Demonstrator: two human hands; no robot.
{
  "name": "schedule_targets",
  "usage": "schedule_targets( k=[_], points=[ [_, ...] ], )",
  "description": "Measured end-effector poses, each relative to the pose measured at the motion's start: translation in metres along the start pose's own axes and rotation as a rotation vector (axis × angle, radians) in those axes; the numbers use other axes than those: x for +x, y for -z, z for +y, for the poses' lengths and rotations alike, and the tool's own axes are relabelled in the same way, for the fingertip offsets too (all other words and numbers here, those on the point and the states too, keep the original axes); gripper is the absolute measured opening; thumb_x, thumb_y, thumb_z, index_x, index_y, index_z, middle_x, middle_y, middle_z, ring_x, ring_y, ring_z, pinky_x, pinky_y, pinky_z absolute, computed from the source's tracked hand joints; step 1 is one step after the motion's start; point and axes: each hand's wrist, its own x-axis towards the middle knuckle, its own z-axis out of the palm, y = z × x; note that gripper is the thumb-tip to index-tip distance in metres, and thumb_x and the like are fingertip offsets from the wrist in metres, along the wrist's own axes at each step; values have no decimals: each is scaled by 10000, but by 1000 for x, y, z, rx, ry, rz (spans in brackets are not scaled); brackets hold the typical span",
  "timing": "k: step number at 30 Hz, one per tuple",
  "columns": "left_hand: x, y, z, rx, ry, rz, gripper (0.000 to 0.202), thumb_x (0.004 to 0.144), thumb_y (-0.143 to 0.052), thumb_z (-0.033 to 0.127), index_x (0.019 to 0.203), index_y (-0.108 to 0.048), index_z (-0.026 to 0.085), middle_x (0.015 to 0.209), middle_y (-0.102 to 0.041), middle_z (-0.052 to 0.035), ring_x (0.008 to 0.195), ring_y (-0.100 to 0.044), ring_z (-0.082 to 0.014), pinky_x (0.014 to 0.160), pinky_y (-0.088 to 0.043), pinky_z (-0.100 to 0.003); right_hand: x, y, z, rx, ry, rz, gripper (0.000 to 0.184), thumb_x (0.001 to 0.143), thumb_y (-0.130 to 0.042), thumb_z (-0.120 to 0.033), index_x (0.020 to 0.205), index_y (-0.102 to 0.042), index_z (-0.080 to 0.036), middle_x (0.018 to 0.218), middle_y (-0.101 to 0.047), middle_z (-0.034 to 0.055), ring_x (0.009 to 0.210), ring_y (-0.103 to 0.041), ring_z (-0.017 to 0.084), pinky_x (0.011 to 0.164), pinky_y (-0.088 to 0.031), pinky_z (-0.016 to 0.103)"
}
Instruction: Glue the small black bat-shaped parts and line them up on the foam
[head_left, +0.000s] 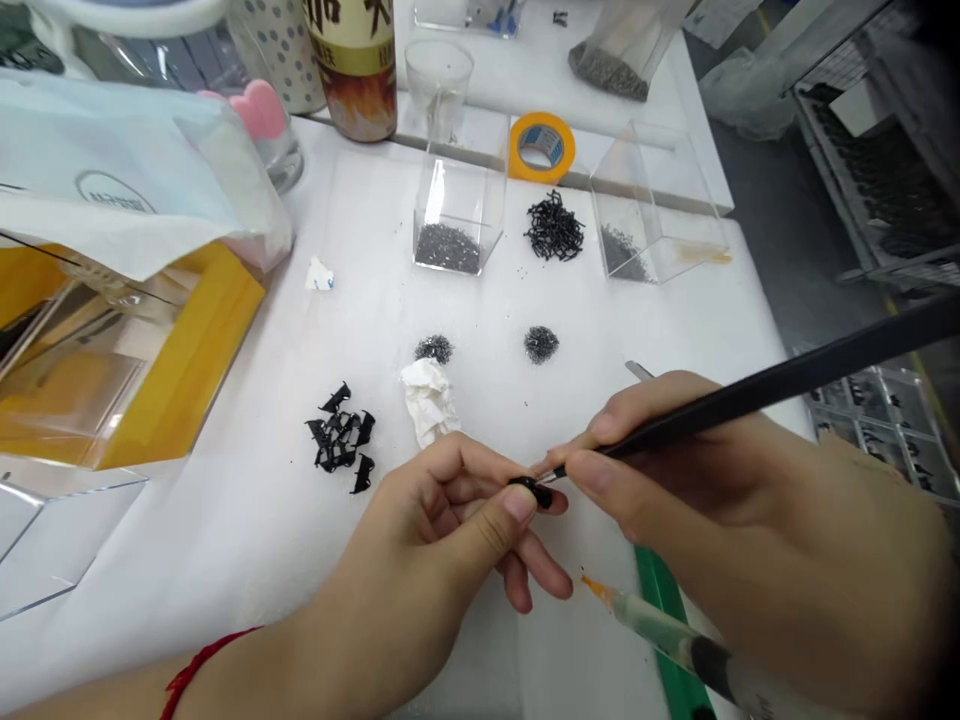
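Observation:
Between thumb and fingers, my left hand (pixel 450 540) pinches a small glossy black part (pixel 534 491). My right hand (pixel 697 500) grips a black-handled tool (pixel 750 390) like a pen, its thin metal tip touching the black part; whether it is tweezers or a pick I cannot make out. Below the right hand lies a syringe (pixel 652 630) with an orange tip. A crumpled white tissue (pixel 429 400) rests just beyond my left hand. To its left is a cluster of black pointed parts (pixel 341 432). Two small piles of tiny dark pieces (pixel 541 344) lie farther back.
Clear boxes (pixel 459 215) with dark bits stand at the back, near an orange tape roll (pixel 541 147) and a heap of black pieces (pixel 554 227). A bottle (pixel 356 80), a tissue pack (pixel 142 170) and an amber-edged clear case (pixel 217 340) occupy the left. A green strip (pixel 664 590) lies at right.

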Motion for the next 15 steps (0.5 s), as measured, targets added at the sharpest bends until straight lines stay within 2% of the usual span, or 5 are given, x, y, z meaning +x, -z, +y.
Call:
schedule_targets(
  k=[4, 7, 10, 15],
  points=[
    [1, -2, 1, 29, 2, 9, 108, 871, -591, 247, 811, -569, 159, 701, -674, -10, 559, -583, -79, 544, -445, -190, 1, 12, 2, 72, 4, 110, 176, 761, -711, -226, 888, -612, -296, 841, -723, -32, 672, -671, 108, 500, -513, 124],
    [1, -3, 3, 1, 19, 16, 125, 864, -591, 228, 782, -539, 150, 798, -666, -22, 547, -575, -63, 529, -428, -189, 12, 13, -5, 51, 13, 126, 142, 760, -718, -229, 867, -639, -277, 867, -724, -19, 659, -663, 107, 508, -503, 147],
    [2, -4, 4, -16, 28, 8, 130, 859, -586, 229, 777, -526, 149, 759, -648, -21, 536, -562, -68, 524, -413, -199, 33, 1, -15, -7, 36, 26, 119, 733, -737, -251, 806, -644, -229, 819, -718, 1, 668, -661, 131, 545, -516, 196],
    [1, -4, 4, -3, 55, 0, 138, 846, -574, 223, 748, -512, 147, 711, -623, -11, 528, -547, -73, 527, -401, -213, 64, -27, -11, -131, 133, 17, 39, 782, -660, -207, 797, -625, -200, 804, -680, 10, 614, -617, 130, 558, -499, 268]
  ],
)
